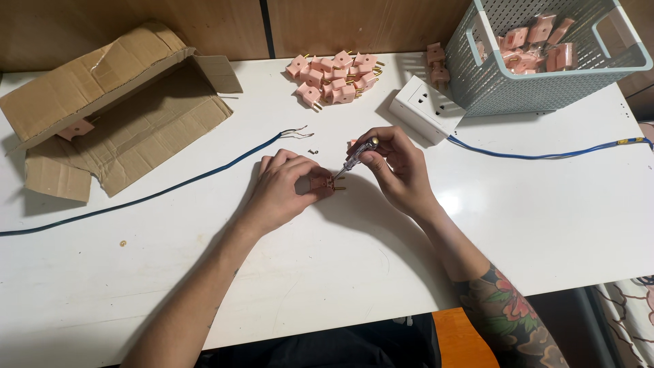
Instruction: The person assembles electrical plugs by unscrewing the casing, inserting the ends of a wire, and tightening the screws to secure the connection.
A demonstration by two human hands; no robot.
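My left hand pinches small pink plastic plug with brass prongs against white bench. Right hand closed around clear-handled screwdriver, tip at plug. Beyond: blue cable, heap of pink plugs, grey perforated basket.

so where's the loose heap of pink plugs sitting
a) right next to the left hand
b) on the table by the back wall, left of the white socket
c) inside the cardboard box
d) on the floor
b: the heap of pink plugs lies on the white table near the back wall, just left of the white socket, apart from both hands.
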